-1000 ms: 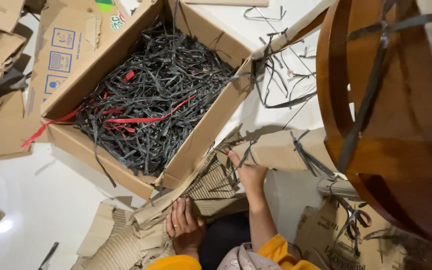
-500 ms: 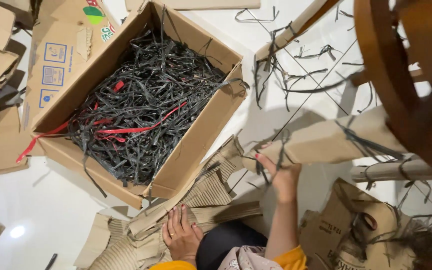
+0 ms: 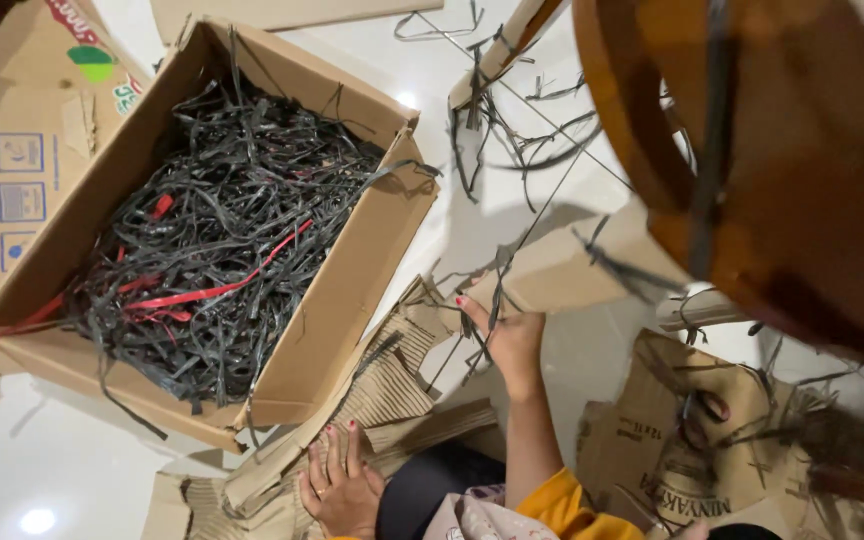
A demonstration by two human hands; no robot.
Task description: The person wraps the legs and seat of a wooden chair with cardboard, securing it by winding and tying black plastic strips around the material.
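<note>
Left hand: the left hand [image 3: 340, 488] lies flat at 6 o'clock, fingers spread open, pressing on a torn piece of ribbed cardboard [image 3: 392, 385]; it grips nothing
Right hand: the right hand [image 3: 508, 335] is raised near the centre, fingers half curled around some thin black strips [image 3: 482, 345] that hang down from it; how tight the hold is, I cannot tell
Strips in hand: they are just beside the edge of a flat cardboard piece [image 3: 562, 270], and they run up toward 1 o'clock
Big box: an open cardboard box [image 3: 352, 300] at 9 to 10 o'clock is filled with a tangle of black strips [image 3: 222, 230] and a few red strips [image 3: 217, 290]
Loose strips: more black strips [image 3: 512, 140] lie on the white floor [image 3: 72, 460] at 12 o'clock
Wooden thing: a round brown wooden object [image 3: 792, 170] fills 2 o'clock, with one strip across it
Printed cardboard: a crumpled sheet [image 3: 682, 450] lies at 4 o'clock
Handling: the strips look very light, thin and bendy, I think a little springy and smooth, so they can slide out; they tangle easily
Where to hold: better pinch several together near the middle, not at one loose end
</note>
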